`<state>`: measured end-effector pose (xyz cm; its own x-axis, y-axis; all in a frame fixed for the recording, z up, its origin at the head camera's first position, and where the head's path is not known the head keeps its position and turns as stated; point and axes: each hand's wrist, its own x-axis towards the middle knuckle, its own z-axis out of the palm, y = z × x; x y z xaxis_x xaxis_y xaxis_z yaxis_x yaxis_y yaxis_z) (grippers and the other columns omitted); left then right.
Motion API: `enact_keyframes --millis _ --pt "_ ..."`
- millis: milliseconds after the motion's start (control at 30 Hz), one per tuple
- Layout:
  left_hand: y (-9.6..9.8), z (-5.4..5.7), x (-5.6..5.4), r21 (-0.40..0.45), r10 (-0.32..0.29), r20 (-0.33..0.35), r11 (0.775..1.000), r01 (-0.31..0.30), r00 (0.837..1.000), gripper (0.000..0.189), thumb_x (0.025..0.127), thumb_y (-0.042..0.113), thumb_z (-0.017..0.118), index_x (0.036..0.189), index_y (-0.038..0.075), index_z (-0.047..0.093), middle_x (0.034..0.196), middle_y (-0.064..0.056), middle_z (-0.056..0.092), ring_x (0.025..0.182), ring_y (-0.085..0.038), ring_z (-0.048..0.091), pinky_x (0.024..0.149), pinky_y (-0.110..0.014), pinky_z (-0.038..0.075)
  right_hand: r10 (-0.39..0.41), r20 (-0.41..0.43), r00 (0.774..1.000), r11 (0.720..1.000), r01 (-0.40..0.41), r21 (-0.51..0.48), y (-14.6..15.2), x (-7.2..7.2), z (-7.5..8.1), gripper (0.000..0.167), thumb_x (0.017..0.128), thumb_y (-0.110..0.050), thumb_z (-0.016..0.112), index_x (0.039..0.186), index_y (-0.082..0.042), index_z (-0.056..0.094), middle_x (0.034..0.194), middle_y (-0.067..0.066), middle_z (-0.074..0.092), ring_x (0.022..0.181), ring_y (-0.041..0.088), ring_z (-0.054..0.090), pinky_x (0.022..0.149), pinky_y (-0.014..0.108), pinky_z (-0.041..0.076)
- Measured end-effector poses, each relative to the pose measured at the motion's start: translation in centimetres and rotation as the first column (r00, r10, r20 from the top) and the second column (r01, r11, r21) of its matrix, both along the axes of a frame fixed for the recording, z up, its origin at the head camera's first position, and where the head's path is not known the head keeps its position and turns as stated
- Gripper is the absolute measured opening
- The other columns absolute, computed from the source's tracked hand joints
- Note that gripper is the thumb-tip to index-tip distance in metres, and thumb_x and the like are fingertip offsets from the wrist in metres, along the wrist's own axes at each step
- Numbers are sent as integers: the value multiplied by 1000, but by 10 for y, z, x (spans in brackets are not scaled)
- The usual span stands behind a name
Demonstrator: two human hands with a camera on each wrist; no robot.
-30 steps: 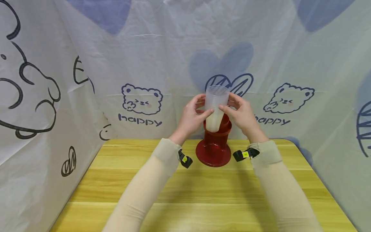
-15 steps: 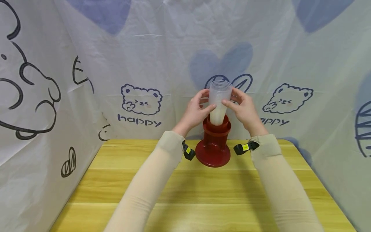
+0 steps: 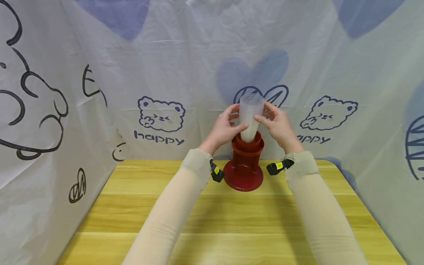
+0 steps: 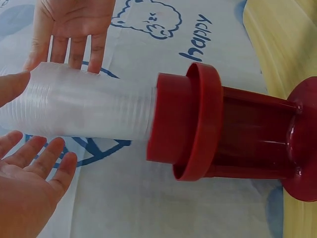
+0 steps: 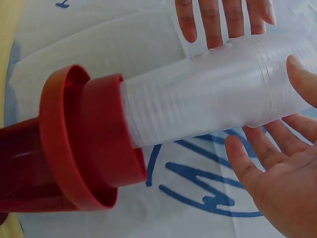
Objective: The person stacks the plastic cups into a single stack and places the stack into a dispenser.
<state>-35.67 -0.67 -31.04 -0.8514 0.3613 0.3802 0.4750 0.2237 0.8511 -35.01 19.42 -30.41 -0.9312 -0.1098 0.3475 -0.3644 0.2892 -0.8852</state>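
Observation:
Both hands hold a tall stack of clear plastic cups [image 3: 250, 114] from its two sides. My left hand [image 3: 224, 125] has its thumb on the near side of the stack and its fingers round the left. From the right, my right hand [image 3: 276, 123] holds it the same way, thumb in front. Below stands a dark red plastic cup holder [image 3: 246, 156], a tube with a wide collar and a round base. The stack's lower end is at the mouth of the red tube [image 4: 171, 119], slightly tilted in the head view. In the right wrist view, nested rims of the cups [image 5: 270, 79] show between the hands.
The red holder's base rests on a wood-grain table [image 3: 232, 228] near its back edge. Behind it and along the sides hangs a pale cloth [image 3: 185, 66] printed with bears and hearts. Each wrist wears a strapped black camera [image 3: 216, 173].
The cup stack rose and shifted right, bringing its lower end over the middle of the red tube's mouth, then sank slightly. Both hands moved with it; the red holder stayed put.

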Motion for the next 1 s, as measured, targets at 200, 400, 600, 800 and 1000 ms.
enact_keyframes --millis 200,400,600,800,1000 --pt "1 -11 -2 9 -7 38 1000 7 999 72 91 15 72 151 10 33 147 -11 43 130 -29 47 108 -42 41 0 33 999 1000 -1 3 1 -4 -8 68 95 -18 68 154 -15 34 152 12 40 136 31 39 111 49 34" --pt "2 -22 -2 27 -10 73 1000 8 997 74 89 13 74 151 10 33 148 -11 42 130 -29 47 108 -45 40 -18 60 998 1000 18 1 2 -6 -20 65 94 -18 68 151 -11 36 149 14 44 134 32 41 111 49 34" --pt "2 -32 -2 23 -5 97 1000 3 995 76 87 5 73 151 9 32 148 -12 41 131 -29 46 108 -47 39 -6 87 996 1000 7 -7 1 -9 -32 65 94 -14 68 150 -9 37 145 18 44 131 34 44 110 49 37" --pt "2 -42 -3 4 -7 101 1000 7 995 75 87 4 72 151 7 32 149 -14 40 134 -35 42 108 -51 38 -19 103 994 1000 17 20 2 -11 -40 65 94 -14 69 150 -9 37 146 19 44 133 36 42 110 51 35" --pt "5 -50 -5 -37 2 106 999 2 994 73 88 5 71 151 7 34 149 -14 41 135 -33 40 110 -48 37 -5 95 995 999 1 42 6 -11 -52 65 94 -14 68 151 -7 37 147 19 45 135 33 41 111 49 35"
